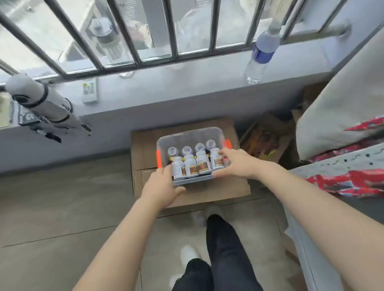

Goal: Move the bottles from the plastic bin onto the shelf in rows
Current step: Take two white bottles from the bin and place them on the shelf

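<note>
A clear plastic bin (pixel 188 135) with orange latches rests on a cardboard box (pixel 143 151) below the window. Several white bottles (pixel 191 164) with brown labels stand inside it in two rows. My left hand (pixel 161 187) grips the bin's near-left corner, thumb under the front rim. My right hand (pixel 233 162) wraps the near-right corner, its fingers lying over the rim beside the rightmost front bottle. The grey window ledge (pixel 178 84) runs across above the bin, under the barred window.
On the ledge stand a folded umbrella (pixel 43 105), a small remote (pixel 89 91) and a water bottle (pixel 261 57). A bed with a red patterned cover (pixel 364 179) fills the right side. Cardboard and wrappers (pixel 265 141) lie right of the box. My legs stand on the concrete floor.
</note>
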